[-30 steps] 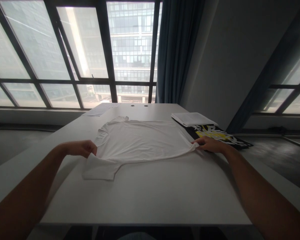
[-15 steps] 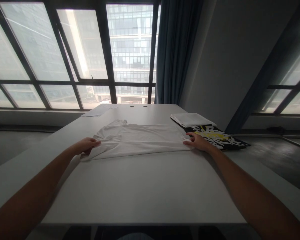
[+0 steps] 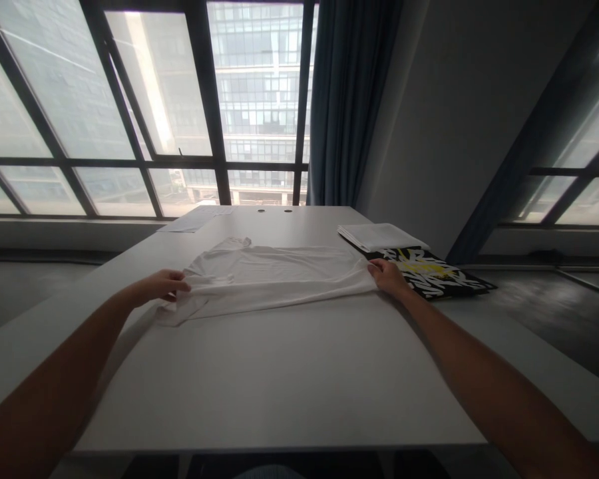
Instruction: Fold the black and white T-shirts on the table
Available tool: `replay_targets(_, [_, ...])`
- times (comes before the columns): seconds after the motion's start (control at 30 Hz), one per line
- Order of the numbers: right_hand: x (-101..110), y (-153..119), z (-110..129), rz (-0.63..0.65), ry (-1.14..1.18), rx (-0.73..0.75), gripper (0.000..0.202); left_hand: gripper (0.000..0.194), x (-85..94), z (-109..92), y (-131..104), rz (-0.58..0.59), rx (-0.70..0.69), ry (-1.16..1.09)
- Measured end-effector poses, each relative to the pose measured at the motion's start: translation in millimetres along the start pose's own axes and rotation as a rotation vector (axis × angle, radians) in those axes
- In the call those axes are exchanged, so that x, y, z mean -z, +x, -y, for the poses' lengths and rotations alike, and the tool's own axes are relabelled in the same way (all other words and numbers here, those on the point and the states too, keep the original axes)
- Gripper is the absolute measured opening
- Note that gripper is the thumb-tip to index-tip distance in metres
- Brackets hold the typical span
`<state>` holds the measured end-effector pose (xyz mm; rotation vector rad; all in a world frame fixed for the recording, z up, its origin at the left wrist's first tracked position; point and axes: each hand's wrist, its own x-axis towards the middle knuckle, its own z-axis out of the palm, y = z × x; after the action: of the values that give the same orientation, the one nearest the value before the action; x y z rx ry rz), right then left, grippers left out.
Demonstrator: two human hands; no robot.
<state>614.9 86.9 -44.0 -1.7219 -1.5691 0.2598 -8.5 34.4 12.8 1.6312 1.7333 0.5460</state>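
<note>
A white T-shirt (image 3: pixel 289 269) lies stretched sideways across the table, creased near its left end, with a sleeve-like flap at the near left corner. My left hand (image 3: pixel 162 286) pinches the shirt's left end between thumb and fingers. At the opposite end, my right hand (image 3: pixel 388 276) is closed on the fabric, beside the black printed cloth. Between both hands the near part of the shirt is drawn into a long raised fold. My fingers partly hide the gripped edges.
On the right, a folded white cloth (image 3: pixel 382 237) rests on a black cloth with white and yellow print (image 3: pixel 432 273). Papers (image 3: pixel 187 221) lie at the table's far left. The white table (image 3: pixel 279 379) extends toward the windows and a blue curtain (image 3: pixel 352 106).
Both hands have shifted their hold on the shirt; the right hand has closed on its end and moved slightly up. A lengthwise fold now stands out between the hands.
</note>
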Motion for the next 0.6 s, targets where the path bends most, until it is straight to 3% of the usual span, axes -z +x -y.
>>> replay_targets(0.13, [-2,-4,5,0.047,-0.163,0.054,0.031,0.056,11.0,6,-6,0.100,0.057,-0.003])
replay_targets(0.3, [-3,-8,12,0.090,-0.224,0.096,0.029,0.088,-17.2,2,12,-0.139,0.025,0.170])
replay_targets(0.37, [-2,-9,12,0.116,-0.229,0.105,0.029,0.092,-27.9,1,20,-0.194,-0.018,0.194])
replay_targets(0.47, [-2,-9,10,0.146,-0.237,0.111,0.027,0.081,-37.5,-1,25,-0.204,-0.047,0.248])
replay_targets(0.6, [-2,-8,8,0.167,-0.228,0.124,0.019,0.039,-45.2,-8,22,-0.213,-0.060,0.336])
